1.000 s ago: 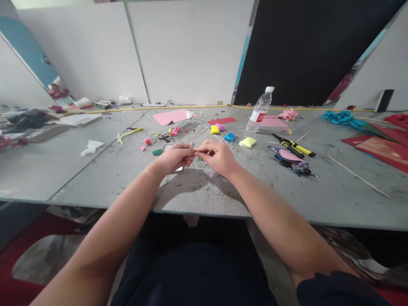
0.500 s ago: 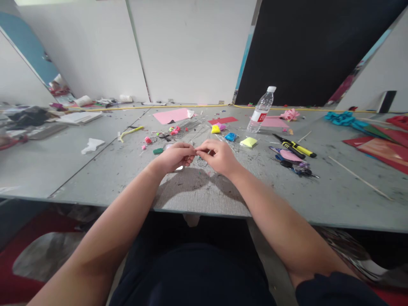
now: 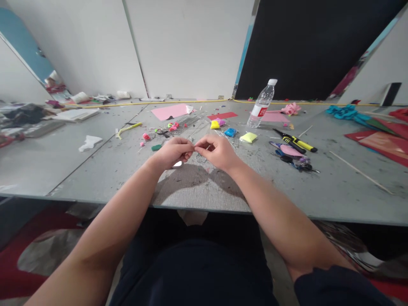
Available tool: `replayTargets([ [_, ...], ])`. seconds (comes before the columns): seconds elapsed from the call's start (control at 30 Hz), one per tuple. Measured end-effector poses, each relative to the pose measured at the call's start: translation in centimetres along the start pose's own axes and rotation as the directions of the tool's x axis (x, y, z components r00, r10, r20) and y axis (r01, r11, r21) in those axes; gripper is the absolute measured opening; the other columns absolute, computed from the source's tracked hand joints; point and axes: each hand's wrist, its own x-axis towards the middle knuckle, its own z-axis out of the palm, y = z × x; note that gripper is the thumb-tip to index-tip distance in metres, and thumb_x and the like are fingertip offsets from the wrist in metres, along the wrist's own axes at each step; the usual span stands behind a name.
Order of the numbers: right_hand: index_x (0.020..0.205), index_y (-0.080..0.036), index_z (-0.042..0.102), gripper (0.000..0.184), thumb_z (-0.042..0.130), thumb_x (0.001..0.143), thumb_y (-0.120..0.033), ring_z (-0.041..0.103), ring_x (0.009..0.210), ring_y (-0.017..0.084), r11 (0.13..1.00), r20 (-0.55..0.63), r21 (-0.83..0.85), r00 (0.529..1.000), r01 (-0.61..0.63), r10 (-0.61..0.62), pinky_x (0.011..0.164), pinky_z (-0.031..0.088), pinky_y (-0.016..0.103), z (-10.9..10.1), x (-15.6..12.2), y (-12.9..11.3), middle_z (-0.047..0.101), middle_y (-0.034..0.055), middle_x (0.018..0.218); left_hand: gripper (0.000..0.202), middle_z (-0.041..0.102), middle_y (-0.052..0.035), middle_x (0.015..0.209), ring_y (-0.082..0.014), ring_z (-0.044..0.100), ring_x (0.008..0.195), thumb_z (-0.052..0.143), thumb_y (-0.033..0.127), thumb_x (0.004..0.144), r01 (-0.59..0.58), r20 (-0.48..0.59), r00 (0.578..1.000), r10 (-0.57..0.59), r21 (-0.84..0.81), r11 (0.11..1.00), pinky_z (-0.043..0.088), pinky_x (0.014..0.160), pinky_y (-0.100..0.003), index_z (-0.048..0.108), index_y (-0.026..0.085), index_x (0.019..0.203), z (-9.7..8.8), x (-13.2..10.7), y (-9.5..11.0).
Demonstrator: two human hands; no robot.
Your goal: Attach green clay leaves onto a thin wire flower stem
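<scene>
From the head camera, your left hand [image 3: 174,153] and right hand [image 3: 219,154] meet left of the bottle [image 3: 262,102] and nearer you. Each has thumb and fingertips pressed together; anything pinched where they meet is too small to make out. A thin wire loop [image 3: 200,160] lies just below your fingertips, also nearer you than the bottle. For such fine work, a light pinch, steady wrists and tips tilted into sight should serve you best. The bottle's label [image 3: 259,111] is red and white, its lettering unreadable.
</scene>
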Motion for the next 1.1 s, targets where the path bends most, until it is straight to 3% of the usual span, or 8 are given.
replayTargets([
  [0.27,0.08,-0.018,0.075,0.013,0.069,0.082,-0.029,0.067,0.069,0.017,0.998,-0.043,0.058,0.999,-0.009,0.011,0.063,0.055,0.031,0.14,-0.14,-0.07,0.074,0.0065,0.081,0.028,0.053,0.0004,0.049,-0.0057,0.048,0.043,0.068,0.007,0.081,0.023,0.004,1.0,-0.023,-0.076,0.997,0.031,0.042,-0.019,0.06,0.014,0.055,0.33,-0.21,0.13],
  [0.47,0.08,-0.018,0.075,0.014,0.072,0.079,-0.032,0.066,0.066,0.017,0.982,-0.026,0.16,0.994,-0.101,0.106,0.063,0.054,0.032,0.35,-0.05,0.38,0.073,0.0041,0.073,0.025,0.054,0.001,0.05,-0.0062,0.049,0.044,0.073,0.012,0.078,-0.04,0.045,0.998,0.043,-0.063,0.997,0.035,0.043,-0.02,0.06,0.015,0.057,-0.01,-0.12,-0.15],
  [0.73,0.083,-0.018,0.076,0.021,0.078,0.075,-0.038,0.061,0.059,0.015,0.953,-0.019,0.222,0.976,-0.208,0.217,0.055,0.049,0.029,0.46,-0.05,0.29,0.07,0.0033,0.067,0.023,0.054,0.0025,0.048,-0.0061,0.048,0.042,0.066,0.01,0.077,-0.143,0.04,0.989,0.141,0.039,0.989,0.037,0.044,-0.02,0.059,0.016,0.056,-0.19,-0.36,-0.01],
  [0.93,0.088,-0.017,0.078,0.029,0.083,0.073,-0.041,0.064,0.059,0.015,0.92,0.041,0.295,0.965,-0.259,0.259,0.058,0.054,0.031,0.2,-0.02,-0.03,0.072,0.0043,0.068,0.021,0.051,0.0046,0.044,-0.0055,0.044,0.04,0.066,0.01,0.075,-0.19,0.003,0.982,0.191,0.102,0.977,0.034,0.042,-0.019,0.056,0.017,0.057,-0.14,-0.44,-0.21],
  [1.1,0.082,-0.017,0.078,0.034,0.09,0.066,-0.045,0.062,0.056,0.013,0.868,0.121,0.392,0.952,-0.305,0.28,0.057,0.055,0.03,0.02,-0.02,0.29,0.072,0.0027,0.065,0.019,0.047,0.0077,0.04,-0.0044,0.038,0.037,0.067,0.013,0.071,-0.204,0.037,0.979,0.201,0.143,0.969,0.028,0.04,-0.018,0.053,0.019,0.059,-0.13,-0.54,-0.48],
])
